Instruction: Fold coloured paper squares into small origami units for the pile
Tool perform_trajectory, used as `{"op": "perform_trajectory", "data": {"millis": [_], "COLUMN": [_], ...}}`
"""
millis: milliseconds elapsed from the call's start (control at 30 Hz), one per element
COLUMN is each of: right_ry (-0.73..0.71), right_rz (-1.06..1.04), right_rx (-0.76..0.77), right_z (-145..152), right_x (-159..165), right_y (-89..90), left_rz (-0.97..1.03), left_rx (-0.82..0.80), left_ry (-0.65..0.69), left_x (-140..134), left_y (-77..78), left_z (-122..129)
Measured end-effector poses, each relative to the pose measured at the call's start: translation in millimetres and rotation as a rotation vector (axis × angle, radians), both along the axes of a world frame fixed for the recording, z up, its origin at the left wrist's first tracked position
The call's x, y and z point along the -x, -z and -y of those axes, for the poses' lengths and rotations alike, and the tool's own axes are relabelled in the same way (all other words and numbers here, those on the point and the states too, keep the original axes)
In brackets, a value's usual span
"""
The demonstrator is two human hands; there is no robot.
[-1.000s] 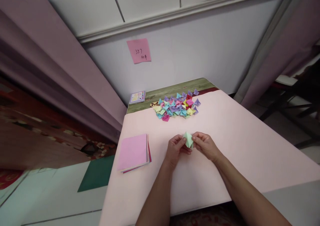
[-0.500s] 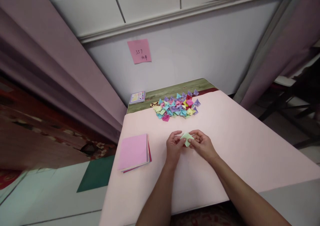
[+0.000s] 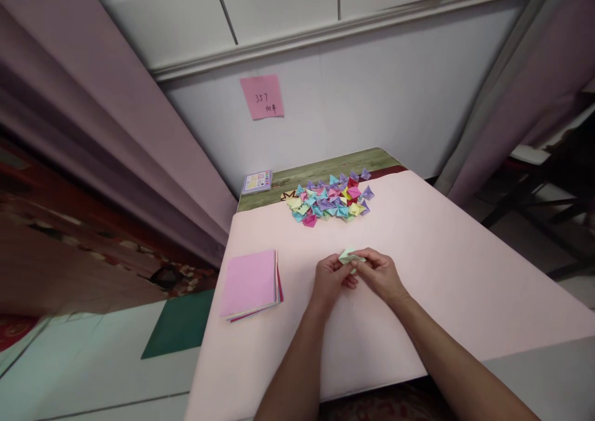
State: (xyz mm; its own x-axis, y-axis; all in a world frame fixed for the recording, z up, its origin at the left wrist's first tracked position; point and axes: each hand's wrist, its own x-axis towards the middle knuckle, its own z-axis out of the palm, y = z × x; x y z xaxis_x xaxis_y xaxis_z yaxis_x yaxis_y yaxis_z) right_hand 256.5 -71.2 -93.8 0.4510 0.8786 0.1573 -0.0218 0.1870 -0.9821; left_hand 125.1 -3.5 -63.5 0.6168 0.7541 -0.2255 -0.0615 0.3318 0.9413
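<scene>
Pinching a pale green folded paper [image 3: 345, 256] in the left hand [image 3: 329, 279], curled nearly closed, and gripping its right side with the right hand [image 3: 382, 276], likewise curled in. Holding it over the pale pink worktop [image 3: 446, 266], right of a stack of square sheets [image 3: 250, 281] and nearer than a heap of small, many-coloured folded pieces [image 3: 328, 203].

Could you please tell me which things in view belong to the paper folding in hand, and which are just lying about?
Likely part of the work:
- pale green folded paper, held by the left hand and right hand
- square paper stack
- colourful folded pieces

Apparently not in use:
- small printed stack, purpose unclear
- pink note
</scene>
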Motion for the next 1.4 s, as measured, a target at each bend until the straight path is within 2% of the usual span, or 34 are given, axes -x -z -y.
{"op": "perform_trajectory", "data": {"millis": [267,567,767,933,1100,1267,1400], "right_ry": [-0.059,0.068,0.096,0.014,0.052,0.129,0.11], "right_rz": [0.134,0.081,0.123,-0.043,-0.128,-0.088,0.047], "right_rx": [-0.086,0.065,0.081,0.028,0.03,0.023,0.032], "right_z": [5,0,3,3,1,0,1], "right_x": [-6,0,3,3,3,6,4], "right_y": [-7.8,4.2,-2.6,-9.5,-5.8,-1.9,-1.1], "left_rz": [0.036,0.088,0.009,0.006,0.029,0.028,0.08], "left_rx": [0.103,0.084,-0.001,0.009,0.022,0.026,0.043], "left_ry": [-0.022,-0.011,-0.036,-0.072,-0.063,-0.038,-0.017], "left_x": [-1,-2,-2,-3,-3,-4,-3], "left_y": [-1.5,0.6,2.8,6.9,8.9,11.7,14.1], "left_z": [0,3,3,3,2,2,0]}}
